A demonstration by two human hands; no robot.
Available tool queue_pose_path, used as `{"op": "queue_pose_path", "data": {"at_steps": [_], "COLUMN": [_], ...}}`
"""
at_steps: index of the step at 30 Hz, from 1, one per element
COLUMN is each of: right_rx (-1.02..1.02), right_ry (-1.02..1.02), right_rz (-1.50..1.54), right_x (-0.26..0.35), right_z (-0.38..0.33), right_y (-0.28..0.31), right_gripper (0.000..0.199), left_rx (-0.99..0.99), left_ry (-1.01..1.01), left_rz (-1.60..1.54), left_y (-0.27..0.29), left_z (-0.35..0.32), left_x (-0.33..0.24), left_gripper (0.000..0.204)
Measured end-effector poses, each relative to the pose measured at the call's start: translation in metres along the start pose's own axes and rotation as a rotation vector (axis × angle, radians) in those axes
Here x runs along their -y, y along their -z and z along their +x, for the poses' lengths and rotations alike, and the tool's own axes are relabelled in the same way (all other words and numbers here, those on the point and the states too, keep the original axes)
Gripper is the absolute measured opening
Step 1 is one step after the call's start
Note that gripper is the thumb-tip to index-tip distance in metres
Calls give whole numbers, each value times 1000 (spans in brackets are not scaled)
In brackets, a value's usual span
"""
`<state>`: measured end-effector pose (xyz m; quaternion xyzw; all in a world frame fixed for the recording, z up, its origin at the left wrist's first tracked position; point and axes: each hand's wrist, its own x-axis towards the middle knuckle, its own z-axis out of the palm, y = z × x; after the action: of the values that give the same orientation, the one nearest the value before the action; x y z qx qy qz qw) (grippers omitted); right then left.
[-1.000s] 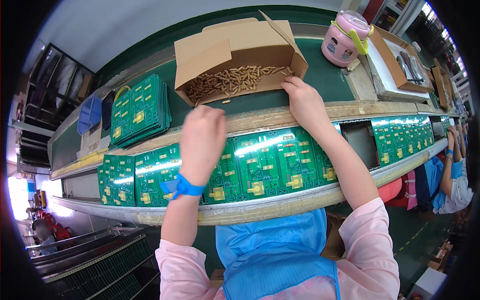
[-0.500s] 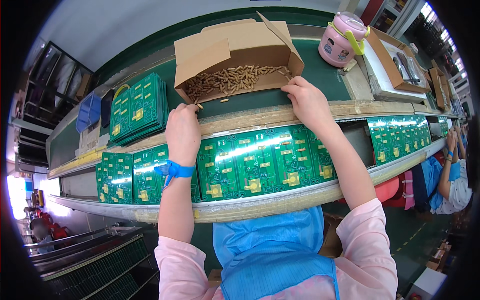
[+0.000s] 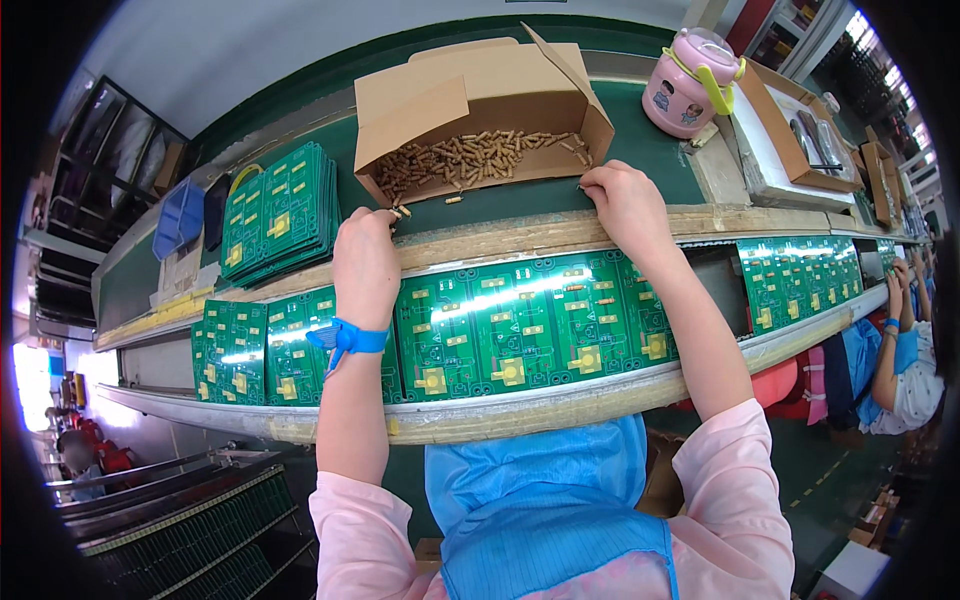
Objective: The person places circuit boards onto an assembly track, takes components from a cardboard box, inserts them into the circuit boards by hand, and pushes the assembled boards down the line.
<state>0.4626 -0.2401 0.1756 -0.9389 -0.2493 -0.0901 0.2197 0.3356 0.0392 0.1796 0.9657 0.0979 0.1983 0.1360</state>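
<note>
A cardboard box (image 3: pixel 430 130) lies with its front side open toward me, holding a heap of small tan cylinders with metal ends (image 3: pixel 470 155). One loose cylinder (image 3: pixel 455 200) rests on the green surface in front of it. At the box's near left corner, my left hand (image 3: pixel 368 255) is closed in a pinch on one such cylinder (image 3: pixel 402 211). My right hand (image 3: pixel 628 205) pinches beside the near right corner; a tiny metallic bit shows at its fingertips, too small to name. Below both hands, green circuit boards (image 3: pixel 510 320) stand in a row along a rail.
A stack of green boards (image 3: pixel 280 210) sits left of the box, with a blue bin (image 3: pixel 178 220) beyond. Back right are a pink container (image 3: pixel 690 85) and a cardboard tray (image 3: pixel 800 125). A wooden ledge (image 3: pixel 500 238) runs before the box. Another person's arm (image 3: pixel 890 340) is far right.
My right hand has shifted a little to the right along the box's front edge, fingers still pinched. The left hand has hardly moved. The whole view has shifted slightly.
</note>
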Motion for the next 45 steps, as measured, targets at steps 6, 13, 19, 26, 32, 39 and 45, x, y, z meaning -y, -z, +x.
{"op": "queue_pose_path", "data": {"at_steps": [6,13,19,26,32,39,45], "right_rx": [19,700,853,814,806,698,739], "right_ry": [123,178,204,264,285,467,439], "right_rz": [45,560,510,492,474,463,422], "right_x": [14,45,47,46,50,51,54], "right_z": [-8,-23,-26,-27,-28,-33,-35], "right_y": [12,25,15,13,18,13,11], "right_gripper": [16,15,15,15,14,10,9], "left_rx": [10,28,222,376,345,388,425], "left_ry": [8,-34,-223,-233,-223,-229,-229], "left_rz": [44,-166,-327,-352,-389,-415,-445], "left_y": [0,9,9,10,9,11,13], "left_z": [-2,-4,-10,-16,-17,-16,-15], "left_x": [8,-15,-33,-43,-43,-43,-44], "left_gripper": [25,16,11,18,11,12,12]}}
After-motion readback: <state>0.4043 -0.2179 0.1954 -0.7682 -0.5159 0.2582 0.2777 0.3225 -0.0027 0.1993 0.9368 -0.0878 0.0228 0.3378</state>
